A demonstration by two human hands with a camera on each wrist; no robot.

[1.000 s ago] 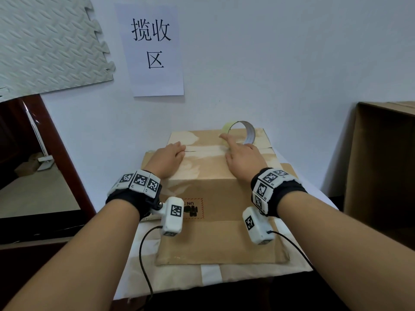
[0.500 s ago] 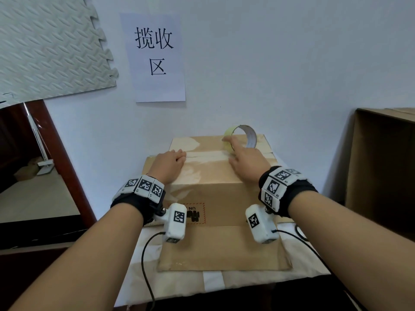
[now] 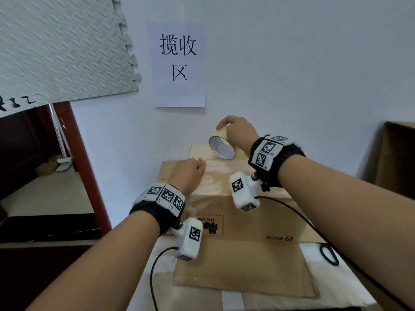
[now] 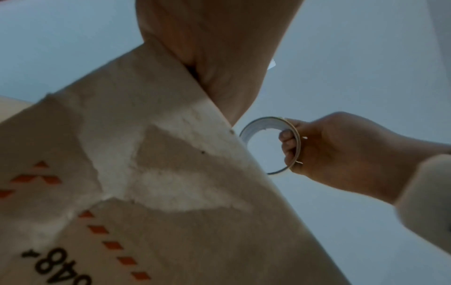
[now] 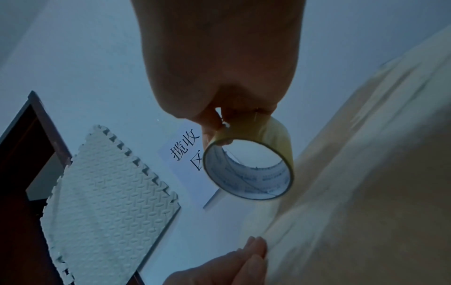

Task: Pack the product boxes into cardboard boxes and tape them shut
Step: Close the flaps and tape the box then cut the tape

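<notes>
A closed cardboard box (image 3: 242, 216) stands on the table against the wall, with clear tape along its top seam. My left hand (image 3: 187, 170) rests on the box top near the left end of the seam, fingers straight and pressing the tape down. My right hand (image 3: 238, 131) holds a roll of clear tape (image 3: 221, 147) lifted above the far side of the box, fingers curled through its core. In the right wrist view the tape roll (image 5: 249, 169) hangs from my fingers, with a strip running down toward the box (image 5: 366, 173). The left wrist view shows the same roll (image 4: 273, 144).
A paper sign (image 3: 178, 63) and a foam mat (image 3: 60, 48) hang on the wall. A tall open cardboard box (image 3: 395, 158) stands at the right. A black ring (image 3: 329, 255) lies on the white table cover (image 3: 314, 250) by the box's right side.
My right hand has taken hold of the tape roll and lifted it off the box top toward the wall. My left hand stays on the seam.
</notes>
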